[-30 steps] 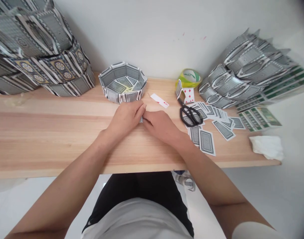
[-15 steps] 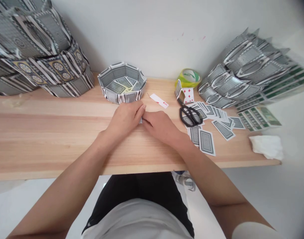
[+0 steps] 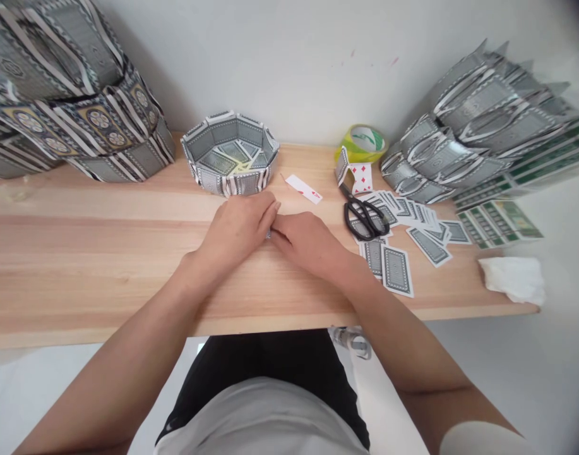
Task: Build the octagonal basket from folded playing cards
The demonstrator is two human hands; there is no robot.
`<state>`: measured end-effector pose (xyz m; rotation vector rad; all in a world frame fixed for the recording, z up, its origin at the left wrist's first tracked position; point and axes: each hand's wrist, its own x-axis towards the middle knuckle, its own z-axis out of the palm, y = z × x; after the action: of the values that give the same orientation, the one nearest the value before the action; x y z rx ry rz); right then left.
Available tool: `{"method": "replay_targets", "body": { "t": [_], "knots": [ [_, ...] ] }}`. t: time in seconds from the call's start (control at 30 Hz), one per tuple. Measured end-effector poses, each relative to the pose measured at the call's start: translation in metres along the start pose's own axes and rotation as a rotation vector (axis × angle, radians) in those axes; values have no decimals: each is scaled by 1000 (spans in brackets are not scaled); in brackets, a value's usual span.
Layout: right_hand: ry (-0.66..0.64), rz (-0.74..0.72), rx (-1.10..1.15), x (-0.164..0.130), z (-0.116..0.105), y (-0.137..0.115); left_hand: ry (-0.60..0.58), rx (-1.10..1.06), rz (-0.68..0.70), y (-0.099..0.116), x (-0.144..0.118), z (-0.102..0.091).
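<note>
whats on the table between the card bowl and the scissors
In the head view, one face-up card strip lies on bare wood between the card bowl and the scissors.

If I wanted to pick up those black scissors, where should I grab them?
Take the scissors by the two black handle loops, which lie at the near end, toward the person. Come from above and from the table's front edge. The closed blades point away toward the tape roll, so your fingers probably stay clear of the tips.

Bright, even light, soft shadows; fisheye warp + dark vignette at corners
</note>
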<state>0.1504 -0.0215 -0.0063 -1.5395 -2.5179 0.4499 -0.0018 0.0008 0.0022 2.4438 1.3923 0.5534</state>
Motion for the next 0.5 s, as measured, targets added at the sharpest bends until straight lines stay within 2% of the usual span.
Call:
{"method": "replay_targets", "body": {
  "t": [0.5],
  "knots": [
    [-49, -10, -50, -4, -5, -4, -109, 65, -29, 7, -2, -6]
  ]
}}
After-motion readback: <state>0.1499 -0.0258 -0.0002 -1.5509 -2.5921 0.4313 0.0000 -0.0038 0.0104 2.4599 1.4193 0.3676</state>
